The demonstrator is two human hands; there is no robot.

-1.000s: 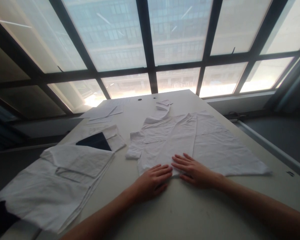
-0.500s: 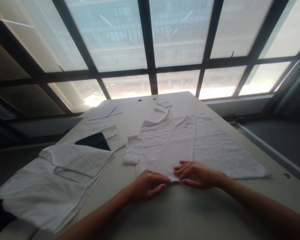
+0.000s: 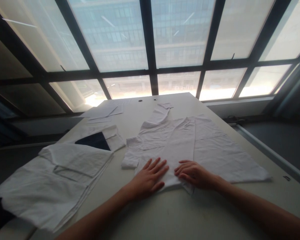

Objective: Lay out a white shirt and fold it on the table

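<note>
A white shirt (image 3: 150,140) lies spread over the table in front of me, with a smooth folded strip of its cloth running down the middle. On its near left part my left hand (image 3: 150,176) rests flat, fingers spread, pressing on the fabric. To the right, my right hand (image 3: 193,175) has its fingers bent and close together, gripping the shirt's near edge by the strip. A small corner of cloth sticks out below that hand. The fingertips are partly hidden, so the exact pinch is hard to see.
A folded white garment (image 3: 52,180) lies at the left, beside a dark blue flat piece (image 3: 95,141) and another white cloth (image 3: 116,136). Paper sheets (image 3: 102,112) lie at the far left of the white table (image 3: 180,216). Tall windows stand behind.
My left hand has opened out from the near edge and now lies flat on the cloth. My right hand's fingers have curled in, and the shirt's near edge has shifted towards me.
</note>
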